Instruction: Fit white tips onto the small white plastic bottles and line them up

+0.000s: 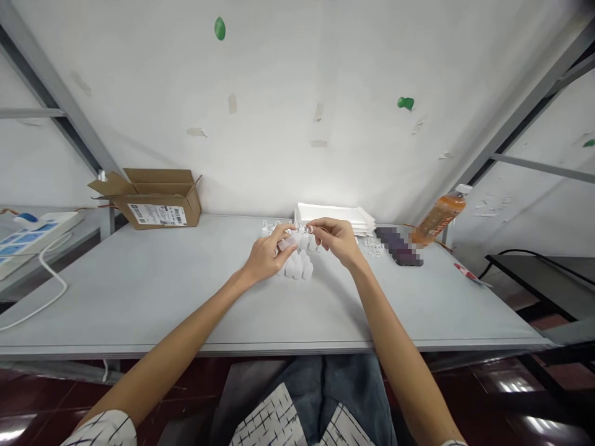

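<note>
My left hand (271, 251) is closed on a small white tag (287, 243), pinched between thumb and fingers above the table. My right hand (335, 238) is close beside it, thumb and forefinger pinched together on what looks like the end of a thin white string (309, 229). Several more white tags (297, 265) lie in overlapping rows on the table under and behind both hands, some with string loops at their far ends. The hands partly hide these rows. To the right of my right hand lies a small heap of loose white strings (373, 246).
A stack of white sheets or flat packs (334, 215) lies against the wall. An open cardboard box (155, 198) stands at the back left. On the right are a phone (400, 246), a tilted orange drink bottle (439, 217) and a red-and-white item (466, 271). A power strip (35, 238) is far left.
</note>
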The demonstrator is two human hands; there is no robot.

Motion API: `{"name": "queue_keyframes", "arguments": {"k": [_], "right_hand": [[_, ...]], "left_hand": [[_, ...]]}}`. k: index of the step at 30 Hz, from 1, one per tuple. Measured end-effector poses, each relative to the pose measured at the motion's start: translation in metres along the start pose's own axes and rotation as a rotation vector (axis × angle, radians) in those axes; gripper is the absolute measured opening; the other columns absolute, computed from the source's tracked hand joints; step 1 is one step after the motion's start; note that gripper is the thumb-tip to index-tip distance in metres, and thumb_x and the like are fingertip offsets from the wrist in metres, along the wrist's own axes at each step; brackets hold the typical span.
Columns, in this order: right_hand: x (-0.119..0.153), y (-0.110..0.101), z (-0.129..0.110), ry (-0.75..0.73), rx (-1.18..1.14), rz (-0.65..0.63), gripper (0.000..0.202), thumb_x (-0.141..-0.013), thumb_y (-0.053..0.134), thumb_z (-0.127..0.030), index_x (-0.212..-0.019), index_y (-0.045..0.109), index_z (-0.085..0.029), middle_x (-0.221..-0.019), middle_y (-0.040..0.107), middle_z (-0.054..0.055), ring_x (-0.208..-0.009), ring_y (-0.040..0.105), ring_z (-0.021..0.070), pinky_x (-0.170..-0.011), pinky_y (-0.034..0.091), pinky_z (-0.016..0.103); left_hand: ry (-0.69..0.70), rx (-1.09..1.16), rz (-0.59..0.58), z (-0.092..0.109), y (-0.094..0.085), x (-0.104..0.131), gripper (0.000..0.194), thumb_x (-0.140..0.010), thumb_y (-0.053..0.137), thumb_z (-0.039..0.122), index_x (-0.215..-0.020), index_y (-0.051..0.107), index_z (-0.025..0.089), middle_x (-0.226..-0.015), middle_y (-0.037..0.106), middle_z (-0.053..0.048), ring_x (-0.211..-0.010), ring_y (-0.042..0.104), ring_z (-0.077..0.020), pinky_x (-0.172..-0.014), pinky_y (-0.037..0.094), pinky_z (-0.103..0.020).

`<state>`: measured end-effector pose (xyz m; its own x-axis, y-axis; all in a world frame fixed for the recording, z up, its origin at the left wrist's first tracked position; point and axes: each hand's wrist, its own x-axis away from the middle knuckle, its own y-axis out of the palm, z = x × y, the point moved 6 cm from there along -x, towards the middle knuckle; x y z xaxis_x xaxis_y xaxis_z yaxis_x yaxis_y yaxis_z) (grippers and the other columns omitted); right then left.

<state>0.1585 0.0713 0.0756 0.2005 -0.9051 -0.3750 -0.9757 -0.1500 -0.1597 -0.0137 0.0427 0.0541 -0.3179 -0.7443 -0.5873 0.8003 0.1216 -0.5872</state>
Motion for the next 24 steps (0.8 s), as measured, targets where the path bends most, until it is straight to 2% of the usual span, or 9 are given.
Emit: {"name": "queue_keyframes", "arguments": {"k": [9, 13, 24], "right_hand": [[0.008, 0.005, 0.009, -0.013, 0.045, -0.036, 0.023, -0.077, 0.070, -0.039, -0.083, 0.075, -0.017, -0.072, 0.064, 0.003, -0.052, 0.050, 0.0088, -0.045, 0.035, 0.024], [0.011, 0.013, 0.008, -0.037, 0.075, -0.073, 0.023, -0.080, 0.067, -0.039, -0.085, 0.075, -0.018, -0.072, 0.063, 0.002, -0.051, 0.051, 0.0087, -0.045, 0.036, 0.024], [0.015, 0.017, 0.007, -0.060, 0.099, -0.082, 0.022, -0.083, 0.063, -0.037, -0.087, 0.075, -0.019, -0.083, 0.066, 0.004, -0.052, 0.055, 0.0084, -0.046, 0.041, 0.024]], "left_hand": [[-0.019, -0.019, -0.047, 0.000, 0.005, 0.002, 0.037, -0.093, 0.054, 0.037, -0.126, 0.049, 0.022, -0.093, 0.072, 0.000, -0.052, 0.053, -0.0083, -0.059, 0.040, -0.022], [-0.009, -0.055, -0.072, -0.003, 0.007, 0.002, 0.038, -0.094, 0.051, 0.039, -0.128, 0.047, 0.023, -0.087, 0.071, 0.001, -0.052, 0.054, -0.0094, -0.060, 0.041, -0.022], [0.048, -0.065, -0.101, 0.001, 0.008, 0.001, 0.032, -0.094, 0.052, 0.039, -0.121, 0.050, 0.023, -0.077, 0.060, 0.006, -0.043, 0.044, -0.0064, -0.052, 0.033, -0.020]]}}
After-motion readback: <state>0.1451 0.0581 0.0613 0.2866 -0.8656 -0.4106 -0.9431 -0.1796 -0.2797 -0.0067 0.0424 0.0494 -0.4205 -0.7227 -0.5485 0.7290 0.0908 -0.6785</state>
